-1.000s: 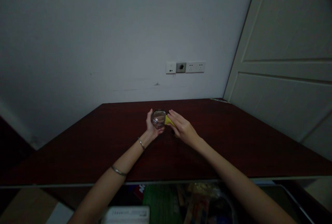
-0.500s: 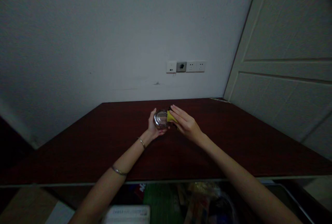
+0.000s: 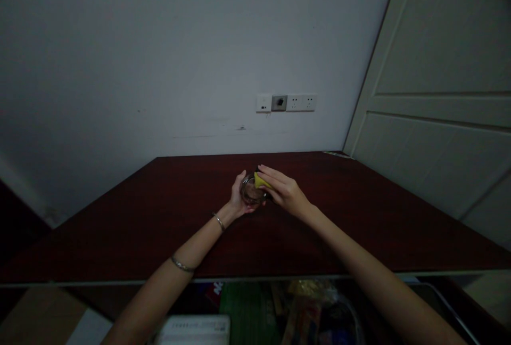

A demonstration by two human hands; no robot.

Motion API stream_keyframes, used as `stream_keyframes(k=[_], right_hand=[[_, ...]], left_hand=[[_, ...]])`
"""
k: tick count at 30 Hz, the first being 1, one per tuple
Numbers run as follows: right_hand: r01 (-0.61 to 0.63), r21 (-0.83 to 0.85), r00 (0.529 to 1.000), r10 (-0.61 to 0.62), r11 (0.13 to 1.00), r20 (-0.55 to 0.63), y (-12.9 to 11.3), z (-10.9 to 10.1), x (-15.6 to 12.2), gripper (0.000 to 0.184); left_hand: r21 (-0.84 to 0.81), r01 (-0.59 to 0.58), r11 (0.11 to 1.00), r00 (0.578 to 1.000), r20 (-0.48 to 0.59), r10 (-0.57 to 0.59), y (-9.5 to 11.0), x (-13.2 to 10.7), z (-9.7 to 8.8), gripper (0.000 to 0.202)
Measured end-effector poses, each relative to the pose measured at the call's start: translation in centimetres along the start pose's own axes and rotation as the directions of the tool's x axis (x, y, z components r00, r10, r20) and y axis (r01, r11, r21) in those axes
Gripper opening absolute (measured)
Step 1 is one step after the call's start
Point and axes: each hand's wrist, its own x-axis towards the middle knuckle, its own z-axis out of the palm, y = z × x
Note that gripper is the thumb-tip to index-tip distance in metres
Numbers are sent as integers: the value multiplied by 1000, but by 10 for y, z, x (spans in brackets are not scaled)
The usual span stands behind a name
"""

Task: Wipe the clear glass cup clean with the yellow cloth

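My left hand (image 3: 238, 201) is wrapped round a small clear glass dish (image 3: 250, 190) held just above the dark red table (image 3: 159, 228). My right hand (image 3: 284, 194) pinches a yellow sponge (image 3: 260, 180) and presses it against the dish's upper right rim. The fingers of both hands are curled. Two thin bracelets sit on my left forearm. The scene is dim, and much of the sponge is hidden under my right fingers.
A white wall with a row of sockets (image 3: 286, 103) stands behind the table. A pale panelled door (image 3: 439, 121) rises at the right. Below the table's front edge lie a white box (image 3: 195, 330) and coloured packets (image 3: 279, 307).
The dish has tilted and shifted slightly right in my left hand. My right hand has brought the sponge from beside the dish onto its rim.
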Motion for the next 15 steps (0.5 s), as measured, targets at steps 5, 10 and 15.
stream_keyframes(k=[5, 10, 15], right_hand=[[21, -37, 1000, -21, 999, 1, -8, -4, -11, 46], [42, -84, 998, -37, 996, 58, -16, -5, -22, 45], [100, -142, 991, -85, 985, 107, -24, 2, -23, 43]], left_hand=[[-10, -3, 1000, 1000, 11, 3, -4, -1, 1, 75], [-157, -33, 987, 996, -84, 20, -4, 1, -3, 67], [-234, -37, 972, 981, -194, -10, -2, 0, -2, 60]])
